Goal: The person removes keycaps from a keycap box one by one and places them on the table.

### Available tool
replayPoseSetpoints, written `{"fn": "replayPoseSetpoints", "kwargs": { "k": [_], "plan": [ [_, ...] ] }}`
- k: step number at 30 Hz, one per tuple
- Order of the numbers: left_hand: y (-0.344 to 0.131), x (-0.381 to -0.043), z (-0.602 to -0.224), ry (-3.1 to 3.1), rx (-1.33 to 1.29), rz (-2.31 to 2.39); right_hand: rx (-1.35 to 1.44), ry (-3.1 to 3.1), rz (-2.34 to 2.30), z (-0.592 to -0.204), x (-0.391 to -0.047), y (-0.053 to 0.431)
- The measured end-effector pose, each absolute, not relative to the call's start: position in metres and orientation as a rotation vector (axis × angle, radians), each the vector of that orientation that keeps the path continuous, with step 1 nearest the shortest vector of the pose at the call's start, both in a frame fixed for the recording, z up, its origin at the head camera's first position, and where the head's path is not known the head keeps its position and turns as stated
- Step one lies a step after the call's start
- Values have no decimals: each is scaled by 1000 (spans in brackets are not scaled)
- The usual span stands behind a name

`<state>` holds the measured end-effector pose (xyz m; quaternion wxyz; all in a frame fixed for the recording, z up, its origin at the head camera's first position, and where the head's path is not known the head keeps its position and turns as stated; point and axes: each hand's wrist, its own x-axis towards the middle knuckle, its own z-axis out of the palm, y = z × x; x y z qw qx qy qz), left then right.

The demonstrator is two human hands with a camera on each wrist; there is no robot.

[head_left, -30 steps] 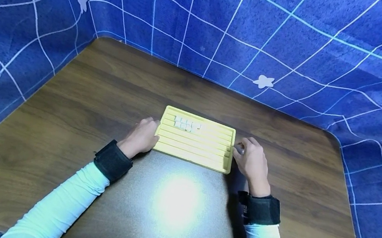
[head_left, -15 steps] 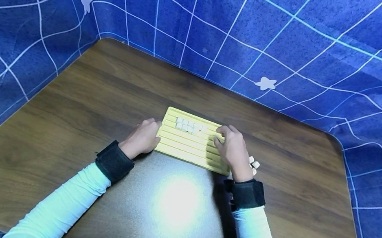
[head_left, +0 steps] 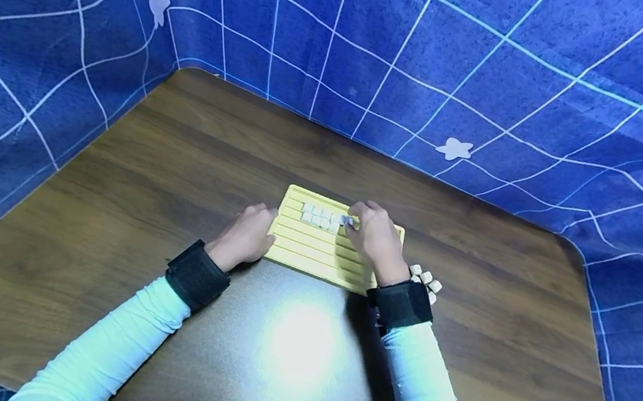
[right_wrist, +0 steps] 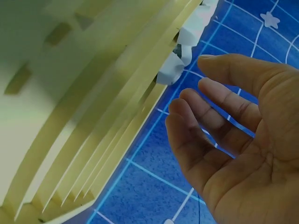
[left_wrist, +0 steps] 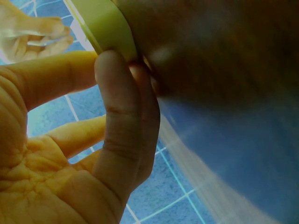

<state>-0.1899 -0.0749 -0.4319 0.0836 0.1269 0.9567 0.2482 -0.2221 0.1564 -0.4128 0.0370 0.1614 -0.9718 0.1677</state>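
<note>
A yellow tray (head_left: 304, 251) with long parallel ridges lies on the table. My left hand (head_left: 244, 234) grips its left end; in the left wrist view, the fingers and thumb meet at the tray's corner (left_wrist: 110, 30). Small white blocks (head_left: 315, 216) stand in two short rows in the tray's upper left part. My right hand (head_left: 377, 236) is over the tray's right half, its fingertips at a bluish-looking block (head_left: 346, 221) at the row's right end. The right wrist view shows the fingers bent, with a gap between the thumb and the nearest white block (right_wrist: 170, 70).
Several loose white blocks (head_left: 426, 282) lie on the table to the right of the tray, partly behind my right wrist. The brown wooden table (head_left: 199, 141) ends at a blue curtain (head_left: 346, 38) at the back and sides.
My right hand has moved left from beside the tray's right end to the blocks' right end. The loose blocks at right have come into sight. My left hand keeps its hold on the tray.
</note>
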Motion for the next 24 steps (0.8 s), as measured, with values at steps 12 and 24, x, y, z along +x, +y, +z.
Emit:
{"fn": "replayPoseSetpoints", "kwargs": {
  "k": [12, 24],
  "plan": [
    [-75, -189, -433, 2871, 379, 739, 446, -3097, 487, -417, -231, 155],
    [-74, -189, -433, 2866, 368, 729, 373, -3210, 435, -417, -236, 151]
  ]
}}
